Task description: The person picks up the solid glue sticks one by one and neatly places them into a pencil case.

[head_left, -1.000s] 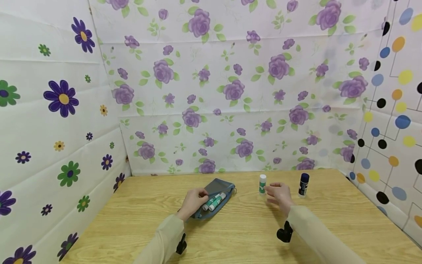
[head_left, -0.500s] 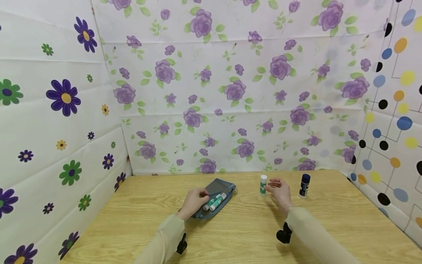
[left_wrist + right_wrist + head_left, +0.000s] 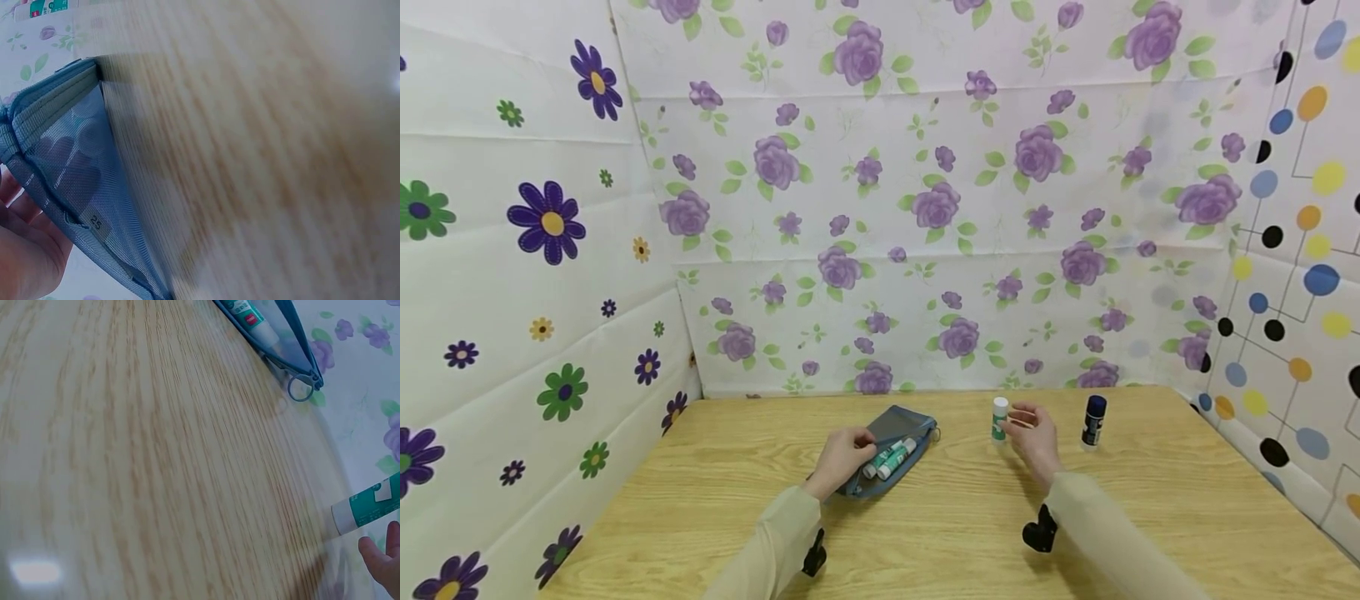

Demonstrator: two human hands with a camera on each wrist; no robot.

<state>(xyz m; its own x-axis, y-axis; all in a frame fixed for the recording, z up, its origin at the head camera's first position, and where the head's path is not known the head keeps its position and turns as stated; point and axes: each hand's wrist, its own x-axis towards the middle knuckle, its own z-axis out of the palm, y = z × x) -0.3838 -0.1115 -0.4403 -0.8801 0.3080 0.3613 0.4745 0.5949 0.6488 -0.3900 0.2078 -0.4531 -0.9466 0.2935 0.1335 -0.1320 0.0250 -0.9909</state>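
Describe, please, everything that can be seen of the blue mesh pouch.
The blue mesh pouch looks like see-through netting with blue fabric edging, a ring at one end and a small label marked 25. It lies open on the wood-grain table, with two green-and-white glue sticks visible inside. The left hand holds its upper edge.
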